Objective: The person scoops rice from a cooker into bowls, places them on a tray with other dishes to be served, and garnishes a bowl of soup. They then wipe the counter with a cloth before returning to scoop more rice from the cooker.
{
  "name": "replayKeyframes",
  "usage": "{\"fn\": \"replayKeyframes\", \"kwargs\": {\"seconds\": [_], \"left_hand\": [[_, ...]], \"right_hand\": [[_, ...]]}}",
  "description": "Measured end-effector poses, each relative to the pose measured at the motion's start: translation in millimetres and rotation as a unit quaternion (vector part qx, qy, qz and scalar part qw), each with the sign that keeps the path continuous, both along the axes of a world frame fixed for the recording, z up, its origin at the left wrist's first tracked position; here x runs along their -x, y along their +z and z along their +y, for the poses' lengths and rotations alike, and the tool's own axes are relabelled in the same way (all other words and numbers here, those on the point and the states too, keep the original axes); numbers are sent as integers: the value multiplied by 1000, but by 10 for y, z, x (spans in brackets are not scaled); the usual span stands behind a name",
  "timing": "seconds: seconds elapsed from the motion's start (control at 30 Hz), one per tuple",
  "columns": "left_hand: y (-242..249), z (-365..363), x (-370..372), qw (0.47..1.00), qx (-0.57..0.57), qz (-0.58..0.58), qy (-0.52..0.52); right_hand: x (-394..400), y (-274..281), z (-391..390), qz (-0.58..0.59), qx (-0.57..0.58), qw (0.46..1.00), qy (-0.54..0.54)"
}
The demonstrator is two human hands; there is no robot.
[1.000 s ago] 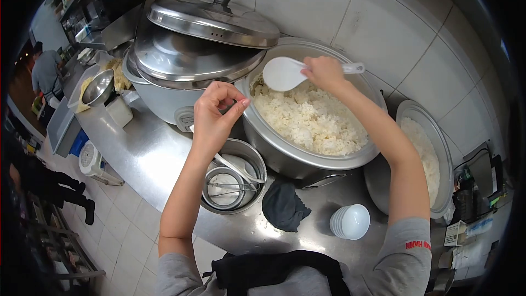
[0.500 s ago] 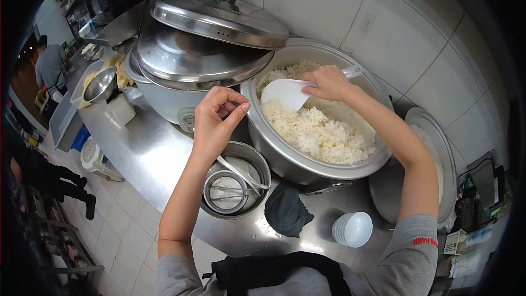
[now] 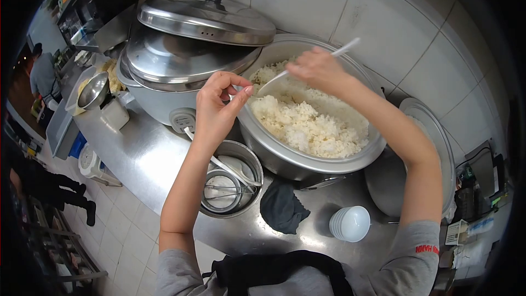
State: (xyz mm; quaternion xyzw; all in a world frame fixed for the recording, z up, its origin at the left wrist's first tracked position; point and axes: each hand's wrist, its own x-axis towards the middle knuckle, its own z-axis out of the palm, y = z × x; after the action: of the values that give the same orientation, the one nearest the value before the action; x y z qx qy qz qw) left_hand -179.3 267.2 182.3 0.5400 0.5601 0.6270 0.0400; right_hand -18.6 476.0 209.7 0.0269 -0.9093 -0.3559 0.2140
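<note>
My right hand (image 3: 319, 69) is closed around the handle of a white rice paddle (image 3: 349, 46), turned edge-on over the rice cooker. Cooked white rice (image 3: 315, 126) fills much of the large silver rice cooker (image 3: 307, 160), heaped toward the near side. My left hand (image 3: 218, 100) is raised at the cooker's left rim. Its thumb and forefinger come together close to the paddle's blade; anything between them is too small to make out.
Left of the open cooker stands another cooker (image 3: 153, 98), with a domed lid (image 3: 219, 22) on top. A metal pot (image 3: 257, 170) with utensils, a dark cloth (image 3: 282, 208) and stacked white bowls (image 3: 350, 223) sit in front. Another large pot (image 3: 383, 189) is at right. A person (image 3: 44, 74) stands far left.
My right hand has moved up and left, and the paddle has turned from its flat face to its edge. My left hand stays pinched beside the rim. The whole view has shifted slightly.
</note>
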Motion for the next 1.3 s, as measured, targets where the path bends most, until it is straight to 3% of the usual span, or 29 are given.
{"fn": "replayKeyframes", "kwargs": {"seconds": [0.2, 0.27, 0.4, 0.5, 0.57, 0.6, 0.67, 0.7, 0.77, 0.87, 1.23, 1.3], "left_hand": [[-19, -29, -3, 999, 31, 22, 8], [-36, -56, 42, 999, 29, 7, 11], [-64, -68, 58, 1000, 26, -3, 12], [-106, -54, 33, 999, 46, 21, 11], [-65, -52, -36, 998, 55, 28, 8], [-58, -59, -66, 997, 68, 37, 13], [-61, -51, -103, 997, 59, 42, 3], [-65, -52, -116, 997, 53, 48, -1], [-63, -51, -104, 997, 56, 51, -4], [-67, -46, -73, 997, 64, 47, -5], [-70, -104, -128, 994, 95, 43, -41], [-113, -85, -163, 988, 93, 103, -70]], "right_hand": [[127, 251, -603, -134, -60, 982, 116], [3, 441, -739, -246, -121, 957, 94], [-290, 604, -889, -314, -146, 937, 46], [-509, 490, -726, -252, -89, 963, 44], [-581, 466, -442, -106, 39, 994, -13], [-611, 388, -306, -107, 39, 993, -19], [-634, 189, -53, 18, 219, 940, -259], [-652, 60, 16, 19, 218, 940, -262], [-632, -131, 64, -23, 347, 869, -353], [-576, -302, 44, -79, 332, 891, -299], [-738, 0, -151, -135, 449, 846, -255], [-752, 21, -261, -184, 449, 845, -226]]}}
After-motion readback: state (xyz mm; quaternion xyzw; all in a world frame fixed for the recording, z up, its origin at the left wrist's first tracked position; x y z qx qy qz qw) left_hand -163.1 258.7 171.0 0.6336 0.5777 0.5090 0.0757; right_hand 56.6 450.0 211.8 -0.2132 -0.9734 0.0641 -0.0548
